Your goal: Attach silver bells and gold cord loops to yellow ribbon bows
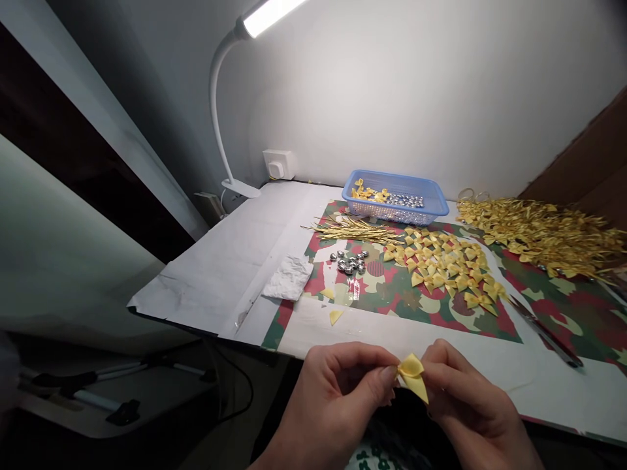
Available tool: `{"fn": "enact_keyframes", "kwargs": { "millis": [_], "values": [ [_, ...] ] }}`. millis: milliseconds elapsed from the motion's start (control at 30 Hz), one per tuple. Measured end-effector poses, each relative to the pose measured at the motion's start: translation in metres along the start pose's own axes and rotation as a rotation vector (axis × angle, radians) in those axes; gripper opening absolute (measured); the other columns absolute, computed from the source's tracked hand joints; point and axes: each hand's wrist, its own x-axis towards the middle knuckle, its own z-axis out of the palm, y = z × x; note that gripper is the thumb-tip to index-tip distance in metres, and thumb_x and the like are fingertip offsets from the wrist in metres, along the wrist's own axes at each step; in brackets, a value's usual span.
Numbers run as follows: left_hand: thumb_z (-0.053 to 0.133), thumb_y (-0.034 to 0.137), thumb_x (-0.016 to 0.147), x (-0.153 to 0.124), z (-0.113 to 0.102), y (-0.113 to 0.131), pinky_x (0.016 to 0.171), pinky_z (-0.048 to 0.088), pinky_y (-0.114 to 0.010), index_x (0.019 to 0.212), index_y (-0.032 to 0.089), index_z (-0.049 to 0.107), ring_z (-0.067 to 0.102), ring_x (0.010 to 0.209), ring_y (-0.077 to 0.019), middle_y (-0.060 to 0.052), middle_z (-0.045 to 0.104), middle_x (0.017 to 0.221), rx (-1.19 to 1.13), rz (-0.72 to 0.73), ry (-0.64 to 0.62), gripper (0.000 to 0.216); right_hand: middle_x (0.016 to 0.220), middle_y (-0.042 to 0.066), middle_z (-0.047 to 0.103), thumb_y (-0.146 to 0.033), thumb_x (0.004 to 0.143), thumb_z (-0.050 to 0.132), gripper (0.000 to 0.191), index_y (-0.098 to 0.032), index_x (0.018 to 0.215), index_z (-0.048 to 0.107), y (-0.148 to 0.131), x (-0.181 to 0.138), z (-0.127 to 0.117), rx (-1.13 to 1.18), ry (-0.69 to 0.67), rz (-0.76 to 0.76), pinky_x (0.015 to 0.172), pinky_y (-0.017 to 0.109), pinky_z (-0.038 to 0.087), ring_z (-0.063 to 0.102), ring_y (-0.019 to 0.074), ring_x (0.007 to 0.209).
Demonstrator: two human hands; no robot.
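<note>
A small yellow satin ribbon bow (pixel 412 375) is held up just off the table's front edge. My left hand (pixel 337 398) pinches its left side between thumb and forefinger. At the bow's right side, the bent fingers of my right hand (pixel 470 398) are closed against its edge; the fingertips are partly hidden. Beyond my hands, many similar yellow bows (pixel 441 258) lie spread on a camouflage-patterned sheet (pixel 401 294). Left of them are shiny silver bells or beads (pixel 350 262) and a bundle of thin gold ties (pixel 360 230). Two loose yellow ribbon scraps (pixel 336 316) lie nearer me.
A blue plastic basket (pixel 399 179) with bows and silver pieces stands by the wall. Right of it is a heap of gold-tied bows (pixel 543 232). A slim metal tool (pixel 546 333) lies at right, crumpled white paper (pixel 289 277) at left. A lamp (pixel 215 98) lights the table.
</note>
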Motion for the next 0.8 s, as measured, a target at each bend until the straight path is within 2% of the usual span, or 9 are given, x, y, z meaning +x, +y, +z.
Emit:
{"fn": "enact_keyframes", "kwargs": {
  "millis": [167, 367, 500, 633, 800],
  "values": [
    [0.075, 0.022, 0.079, -0.0006, 0.0009, -0.0009, 0.063, 0.047, -0.022, 0.076, 0.017, 0.082, 0.057, 0.064, -0.0131, -0.001, 0.069, 0.065, 0.015, 0.030, 0.009, 0.009, 0.075, 0.001, 0.043, -0.042, 0.095, 0.057, 0.025, -0.028, 0.090, 0.077, -0.0001, 0.0003, -0.0015, -0.013, -0.014, 0.010, 0.058, 0.027, 0.038, 0.045, 0.0157, 0.066],
    [0.076, 0.022, 0.075, -0.0001, 0.0016, -0.0012, 0.062, 0.048, -0.023, 0.075, 0.016, 0.082, 0.059, 0.064, -0.0140, -0.003, 0.070, 0.067, 0.030, -0.028, 0.009, 0.008, 0.074, 0.000, 0.046, -0.039, 0.094, 0.060, 0.019, -0.028, 0.091, 0.076, -0.0003, 0.0045, -0.0039, 0.010, -0.023, -0.033, 0.058, 0.026, 0.038, 0.047, 0.0153, 0.067],
    [0.076, 0.022, 0.076, -0.0006, 0.0003, -0.0014, 0.063, 0.048, -0.022, 0.076, 0.016, 0.082, 0.060, 0.065, -0.0142, -0.003, 0.071, 0.068, 0.032, -0.029, 0.009, 0.008, 0.076, 0.000, 0.046, -0.033, 0.097, 0.056, 0.019, -0.028, 0.092, 0.073, 0.0010, 0.0062, -0.0077, -0.014, -0.128, -0.047, 0.060, 0.024, 0.041, 0.049, 0.0151, 0.069],
    [0.074, 0.021, 0.078, -0.0015, -0.0002, -0.0004, 0.063, 0.048, -0.022, 0.076, 0.017, 0.082, 0.059, 0.066, -0.0140, -0.003, 0.071, 0.068, 0.052, -0.013, 0.010, 0.009, 0.076, 0.001, 0.044, -0.037, 0.097, 0.056, 0.024, -0.026, 0.083, 0.072, -0.0013, 0.0044, -0.0073, 0.013, -0.080, 0.008, 0.060, 0.025, 0.039, 0.047, 0.0152, 0.068],
    [0.074, 0.023, 0.079, -0.0028, 0.0008, -0.0030, 0.065, 0.049, -0.024, 0.077, 0.018, 0.081, 0.061, 0.070, -0.0174, -0.003, 0.073, 0.072, 0.144, 0.073, 0.042, 0.009, 0.073, 0.001, 0.043, -0.042, 0.095, 0.057, 0.026, -0.026, 0.084, 0.076, -0.0074, 0.0033, -0.0066, -0.032, -0.091, 0.019, 0.058, 0.025, 0.038, 0.045, 0.0151, 0.066]
  ]
}}
